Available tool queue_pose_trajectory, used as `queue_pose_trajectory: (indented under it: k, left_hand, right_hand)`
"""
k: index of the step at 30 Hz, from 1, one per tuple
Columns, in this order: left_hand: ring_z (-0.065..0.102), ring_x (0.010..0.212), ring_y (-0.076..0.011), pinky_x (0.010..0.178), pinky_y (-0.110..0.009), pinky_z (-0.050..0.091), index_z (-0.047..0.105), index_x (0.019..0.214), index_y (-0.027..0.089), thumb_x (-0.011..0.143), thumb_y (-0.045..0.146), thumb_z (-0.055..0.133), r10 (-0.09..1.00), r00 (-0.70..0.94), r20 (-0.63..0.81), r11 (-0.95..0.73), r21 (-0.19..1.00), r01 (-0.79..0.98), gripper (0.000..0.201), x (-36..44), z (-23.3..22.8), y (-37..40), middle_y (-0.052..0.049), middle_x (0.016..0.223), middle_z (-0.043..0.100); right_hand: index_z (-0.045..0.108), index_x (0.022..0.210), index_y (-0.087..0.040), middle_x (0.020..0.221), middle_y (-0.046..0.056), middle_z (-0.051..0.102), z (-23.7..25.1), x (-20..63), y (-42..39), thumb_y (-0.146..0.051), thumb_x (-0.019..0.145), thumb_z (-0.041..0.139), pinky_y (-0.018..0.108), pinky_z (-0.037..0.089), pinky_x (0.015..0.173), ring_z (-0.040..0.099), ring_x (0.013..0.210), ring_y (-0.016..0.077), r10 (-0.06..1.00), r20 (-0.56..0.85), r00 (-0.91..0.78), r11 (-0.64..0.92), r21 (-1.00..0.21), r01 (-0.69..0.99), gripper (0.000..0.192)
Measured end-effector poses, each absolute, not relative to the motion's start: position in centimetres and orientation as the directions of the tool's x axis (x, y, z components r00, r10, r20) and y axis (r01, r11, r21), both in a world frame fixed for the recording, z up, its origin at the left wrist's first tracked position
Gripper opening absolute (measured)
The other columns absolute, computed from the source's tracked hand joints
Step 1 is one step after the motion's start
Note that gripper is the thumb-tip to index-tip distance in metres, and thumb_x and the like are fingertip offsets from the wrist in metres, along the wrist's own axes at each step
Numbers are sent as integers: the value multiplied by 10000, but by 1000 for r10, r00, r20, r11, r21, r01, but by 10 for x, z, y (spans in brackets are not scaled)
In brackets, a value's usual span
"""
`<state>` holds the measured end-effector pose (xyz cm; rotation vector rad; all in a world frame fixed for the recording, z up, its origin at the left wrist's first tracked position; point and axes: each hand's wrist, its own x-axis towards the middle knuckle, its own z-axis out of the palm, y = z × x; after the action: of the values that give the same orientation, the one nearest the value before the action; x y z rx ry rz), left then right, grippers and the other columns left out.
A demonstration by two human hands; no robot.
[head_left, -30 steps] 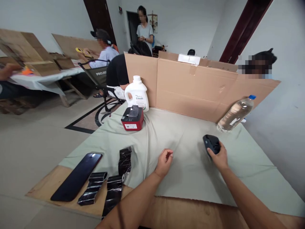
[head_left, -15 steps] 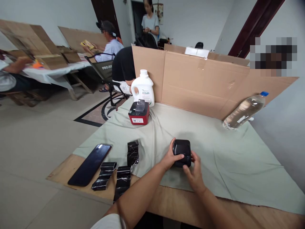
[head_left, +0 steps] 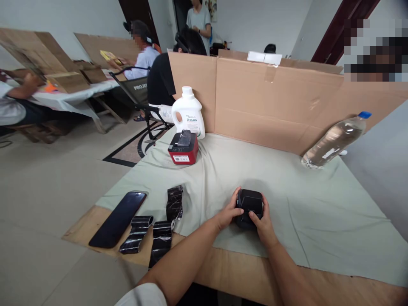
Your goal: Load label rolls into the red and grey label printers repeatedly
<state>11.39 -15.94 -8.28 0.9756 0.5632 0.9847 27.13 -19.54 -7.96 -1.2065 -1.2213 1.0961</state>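
Observation:
Low over the green cloth, I hold a small black printer point(head_left: 250, 199), boxy with a rounded lid, between both hands. My left hand point(head_left: 232, 212) grips its left side, the thumb lying across the front. On the opposite side, my right hand point(head_left: 264, 223) wraps the right edge, with its thumb pressed onto the front part. The printer's underside and most of my fingertips are hidden. To the left of my left hand lie several partly unrolled black glossy rolls, among them one on the cloth point(head_left: 174, 203) and one closer to me point(head_left: 162, 240).
A phone point(head_left: 117, 219) lies at the table's left edge. Behind are a red-and-black printer point(head_left: 183, 149), a white jug point(head_left: 188, 111) and a leaning clear bottle point(head_left: 334, 142). A cardboard partition point(head_left: 255, 102) closes the far side. Several people sit or stand beyond.
My right hand has closed onto the black printer's right side, its thumb now on the front. The printer sits slightly further right in view. The camera view has shifted a little.

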Motion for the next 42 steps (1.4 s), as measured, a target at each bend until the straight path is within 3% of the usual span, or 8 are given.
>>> queue_pose_trajectory:
  k: [3,7,22,26,30,35,38,42]
  left_hand:
    - [591,1005,-228,825,-343,477,223,1456,288,709,377,587,864,494,-100,350,824,-446,836,114,-84,-157,-73,1276,547]
    - [551,680,-138,561,-228,424,279,1409,317,716,349,579,849,481,-217,424,823,-377,756,113,-82,-156,-27,974,608]
    - [517,645,-127,542,-224,410,361,1342,299,740,501,625,862,441,-251,413,852,-322,687,114,-82,-157,-33,927,602]
    - [473,586,-100,507,-204,376,363,1348,298,759,473,611,861,447,-243,394,873,-286,663,113,-85,-155,-24,893,595]
    - [456,555,-91,487,-193,342,387,1351,286,770,417,605,844,485,-227,387,885,-260,633,111,-82,-157,-13,836,590]
    - [511,611,-113,549,-222,384,410,1359,239,787,376,592,814,551,-184,335,923,-188,615,110,-75,-162,-43,908,633]
    - [593,855,-189,781,-315,457,457,1323,195,805,337,554,854,511,-100,207,965,-158,545,110,-77,-161,-73,1045,646]
    - [539,1110,-250,1008,-391,371,564,1204,161,823,299,518,929,369,24,-17,1000,-22,408,111,-80,-159,-92,1175,623]
  right_hand:
    - [234,1438,-229,1314,117,535,-77,277,-193,-465,747,676,428,474,967,552,1166,256,998,30,51,30,-1000,6,854]
    - [275,1420,-241,1328,105,527,-77,281,-191,-458,735,692,431,451,993,539,1184,254,999,22,31,23,-1000,-17,831]
    - [186,1487,-232,1459,76,407,-82,291,-194,-502,759,558,479,426,1009,438,1296,287,993,29,-115,16,-994,-112,861]
    - [345,1423,-253,1390,73,496,-84,295,-191,-453,764,575,486,442,980,506,1227,293,998,40,-39,36,-993,-113,726]
    - [574,1181,-238,1170,62,646,-85,300,-185,-479,812,575,402,463,929,581,1081,243,989,53,140,51,-999,16,441]
    - [626,890,-185,808,27,669,-86,305,-180,-565,863,474,307,481,693,596,751,189,967,-37,253,-32,-999,-24,410]
    - [604,789,-187,681,-10,607,-85,306,-180,-579,857,478,267,429,611,536,656,159,960,-18,278,-40,-997,73,417]
    - [566,687,-192,609,-23,541,-82,302,-181,-592,843,479,257,380,563,469,597,143,962,44,270,-21,-972,232,439]
